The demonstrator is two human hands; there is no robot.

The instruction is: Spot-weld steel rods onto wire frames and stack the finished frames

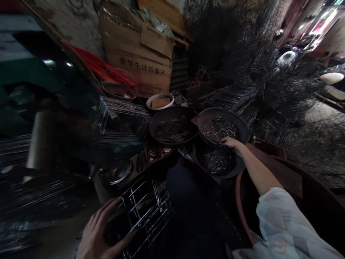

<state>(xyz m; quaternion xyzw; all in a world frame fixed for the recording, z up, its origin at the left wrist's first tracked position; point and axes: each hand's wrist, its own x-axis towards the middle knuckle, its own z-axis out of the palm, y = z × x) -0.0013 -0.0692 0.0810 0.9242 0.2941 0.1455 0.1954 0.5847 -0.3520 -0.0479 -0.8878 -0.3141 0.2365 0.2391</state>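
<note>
My left hand [98, 230] grips a metal wire basket frame [161, 209] at the lower middle, its thumb and fingers on two sides of it. The frame is tilted beside my dark-clothed knee [180, 180]. My right hand [231, 142] reaches to the near rim of a dark round basin [245, 129]. Heaped in that basin are short thin metal wire pieces [219, 127]. The fingers of this hand are drawn together over the pieces; whatever they hold is too small to make out.
More wire pieces lie in a lower basin [217, 162] and in a wide basin [155, 126] to the left. A machine [40, 140] stands at left. Tangled wire frames [237, 54] are piled behind. A large brown tub [238, 194] is at right, a cardboard box [134, 54] at the back.
</note>
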